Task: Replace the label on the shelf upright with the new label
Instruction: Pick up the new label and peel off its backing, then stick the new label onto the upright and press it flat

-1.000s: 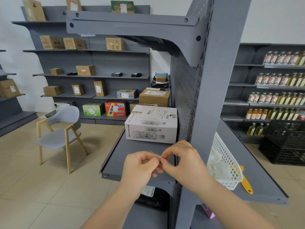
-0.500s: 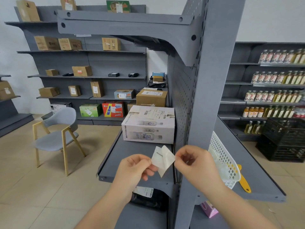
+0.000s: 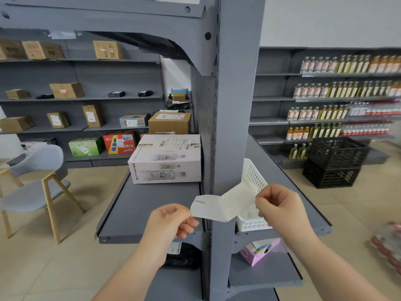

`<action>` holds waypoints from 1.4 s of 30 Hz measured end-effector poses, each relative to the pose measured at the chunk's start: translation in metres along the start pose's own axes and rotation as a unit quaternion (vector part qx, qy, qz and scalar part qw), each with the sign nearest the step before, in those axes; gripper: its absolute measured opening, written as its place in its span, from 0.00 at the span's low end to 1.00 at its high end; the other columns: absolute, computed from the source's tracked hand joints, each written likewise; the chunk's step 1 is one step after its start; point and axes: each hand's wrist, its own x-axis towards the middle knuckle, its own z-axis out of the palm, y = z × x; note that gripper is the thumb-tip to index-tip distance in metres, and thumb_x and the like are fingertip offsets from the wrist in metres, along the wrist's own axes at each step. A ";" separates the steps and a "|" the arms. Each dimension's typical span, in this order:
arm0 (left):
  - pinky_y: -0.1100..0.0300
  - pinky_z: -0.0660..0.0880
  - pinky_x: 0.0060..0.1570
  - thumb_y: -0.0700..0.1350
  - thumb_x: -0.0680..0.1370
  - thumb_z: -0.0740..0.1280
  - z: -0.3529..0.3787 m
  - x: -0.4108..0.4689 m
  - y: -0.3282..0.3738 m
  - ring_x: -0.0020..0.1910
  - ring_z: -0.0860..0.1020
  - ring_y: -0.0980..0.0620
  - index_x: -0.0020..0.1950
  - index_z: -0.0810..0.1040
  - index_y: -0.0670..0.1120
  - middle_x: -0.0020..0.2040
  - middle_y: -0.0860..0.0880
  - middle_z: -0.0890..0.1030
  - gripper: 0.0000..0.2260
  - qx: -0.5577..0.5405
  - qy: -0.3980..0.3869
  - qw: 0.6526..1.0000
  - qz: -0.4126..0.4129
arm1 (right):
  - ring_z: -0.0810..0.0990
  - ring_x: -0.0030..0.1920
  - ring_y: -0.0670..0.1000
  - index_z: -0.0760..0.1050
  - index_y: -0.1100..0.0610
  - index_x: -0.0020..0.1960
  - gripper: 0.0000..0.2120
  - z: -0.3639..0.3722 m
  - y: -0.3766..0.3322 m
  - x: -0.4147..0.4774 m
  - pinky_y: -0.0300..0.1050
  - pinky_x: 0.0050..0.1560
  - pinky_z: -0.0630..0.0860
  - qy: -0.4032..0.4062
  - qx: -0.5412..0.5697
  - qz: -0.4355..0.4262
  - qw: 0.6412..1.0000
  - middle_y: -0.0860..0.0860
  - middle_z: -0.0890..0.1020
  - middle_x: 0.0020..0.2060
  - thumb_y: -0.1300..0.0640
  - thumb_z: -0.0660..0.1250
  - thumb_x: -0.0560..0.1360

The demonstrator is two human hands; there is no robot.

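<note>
print on the white paper label (image 3: 219, 206) too blurred to read. stretched at lower centre between left hand (image 3: 171, 222), pinching its left corner, and right hand (image 3: 280, 207), pinching its right edge, in front of the grey metal shelf upright (image 3: 235, 105). behind it, partly hidden, a white plastic lattice basket (image 3: 253, 179); left of centre, a white cardboard bottle box (image 3: 166, 159).

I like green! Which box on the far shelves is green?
The green box on the lowest far shelf, left of the red box. The others there are mostly brown cardboard.
</note>
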 end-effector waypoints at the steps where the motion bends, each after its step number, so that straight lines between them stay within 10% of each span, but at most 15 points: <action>1: 0.60 0.70 0.27 0.33 0.73 0.64 0.004 0.000 -0.001 0.25 0.76 0.51 0.33 0.80 0.41 0.31 0.41 0.84 0.10 0.003 -0.005 1.000 -0.003 | 0.73 0.26 0.48 0.76 0.58 0.32 0.06 -0.006 0.003 0.000 0.43 0.28 0.71 0.011 0.001 0.011 1.000 0.57 0.78 0.27 0.65 0.65 0.66; 15: 0.59 0.77 0.24 0.35 0.77 0.64 0.104 -0.022 -0.005 0.30 0.82 0.44 0.44 0.78 0.38 0.35 0.39 0.85 0.04 -0.051 -0.191 0.978 -0.061 | 0.71 0.23 0.53 0.73 0.65 0.33 0.06 -0.086 0.030 -0.001 0.45 0.29 0.69 0.193 0.077 0.043 0.977 0.59 0.76 0.24 0.71 0.61 0.68; 27: 0.62 0.82 0.34 0.41 0.81 0.58 0.185 0.018 -0.008 0.52 0.82 0.45 0.53 0.75 0.39 0.52 0.43 0.83 0.08 -0.264 -0.111 0.951 -0.117 | 0.73 0.30 0.55 0.75 0.59 0.33 0.11 -0.122 0.035 -0.007 0.49 0.34 0.73 0.254 0.108 0.031 0.961 0.55 0.77 0.26 0.69 0.63 0.72; 37: 0.51 0.76 0.52 0.34 0.79 0.59 0.182 0.031 -0.009 0.54 0.74 0.43 0.69 0.67 0.38 0.52 0.43 0.75 0.18 -0.183 -0.146 0.967 -0.100 | 0.75 0.30 0.51 0.78 0.59 0.37 0.07 -0.101 0.036 0.002 0.46 0.33 0.75 0.195 0.082 0.058 0.976 0.55 0.79 0.28 0.65 0.66 0.72; 42: 0.56 0.78 0.55 0.34 0.74 0.67 0.175 0.019 -0.001 0.55 0.79 0.53 0.57 0.79 0.50 0.55 0.53 0.81 0.15 -0.063 -0.131 0.989 0.033 | 0.76 0.28 0.48 0.79 0.57 0.36 0.07 -0.084 0.026 0.007 0.44 0.31 0.75 0.171 0.078 0.055 0.981 0.53 0.80 0.28 0.64 0.67 0.72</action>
